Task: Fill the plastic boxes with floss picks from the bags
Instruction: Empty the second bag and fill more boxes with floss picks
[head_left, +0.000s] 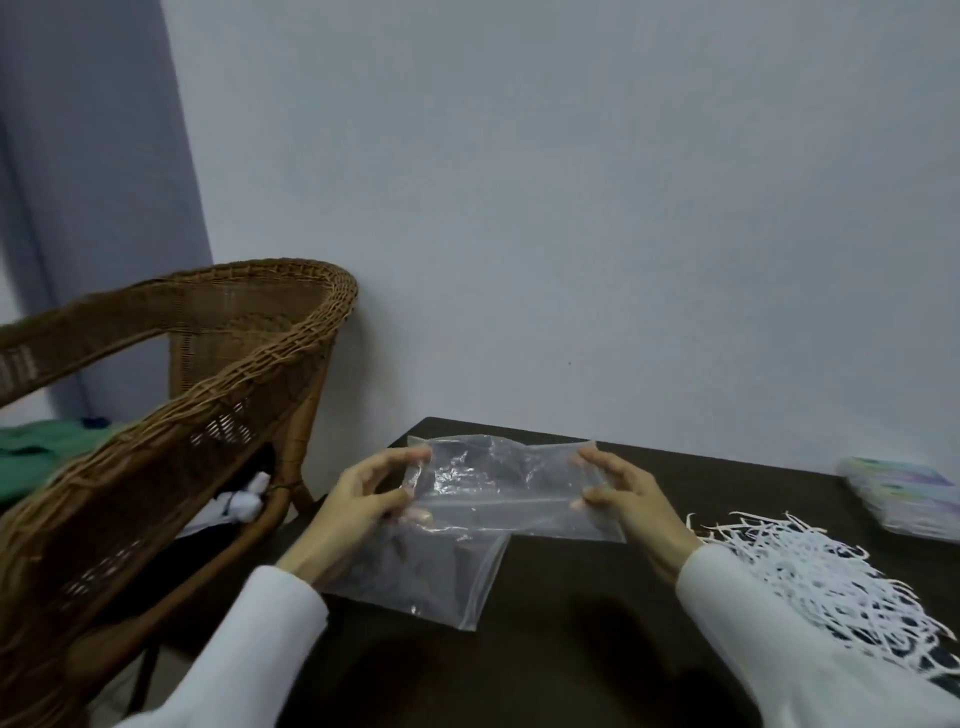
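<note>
Nearest the camera, two white sleeves (244, 639) reach out over the dark table (571, 649), and just beyond the right one lies a single loose heap of white floss picks (821, 571), far too many and too tangled to count. Under the left forearm one clear bag (415, 577) lies flat on the tabletop and looks empty. A little farther out, the left hand (358, 499) and the right hand (623, 491) hold a second clear bag (504, 488) stretched between them above the table, each with thumb and fingertips pinching one end of it while the other fingers stay loosely spread; this bag also looks empty. That makes two bags, both apparently emptied, so by my judgement the tipping-out part is done or nearly so. Farther right, near the table's edge, sits a blurred stack of pale plastic boxes (904, 493); at least two seem to be there, but the exact number cannot be told, nor whether any holds picks. Since the heap lies well apart from the boxes, the filling itself seems mostly left to do. Off to the left a single wicker chair (171, 395) stands against the wall.
</note>
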